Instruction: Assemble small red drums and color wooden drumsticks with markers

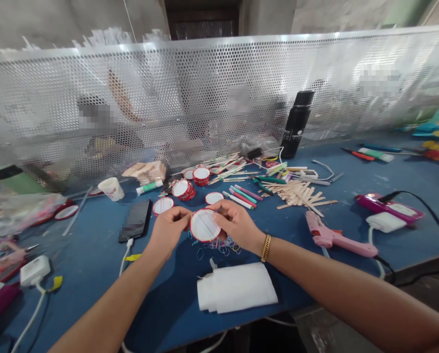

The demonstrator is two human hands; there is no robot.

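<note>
Between my two hands I hold up a round white disc with a red rim (pixel 205 225). My left hand (pixel 171 226) pinches its left edge, and my right hand (pixel 237 223) grips the right edge with the thumb on the face. Under the disc lie small coloured rubber bands (pixel 224 247) on the blue table. A folded white cloth (pixel 237 288) rests nearer to me. Beyond my hands are stacks of similar red-rimmed discs (pixel 182 189), single discs lying flat, and several coloured pens (pixel 243 195).
Wooden sticks (pixel 302 193) lie in a pile at right, near a pink glue gun (pixel 337 238). A black bottle (pixel 297 125) stands against the perforated metal screen (pixel 204 63). At left are a phone (pixel 135 220) on a cable and a paper cup (pixel 111 189).
</note>
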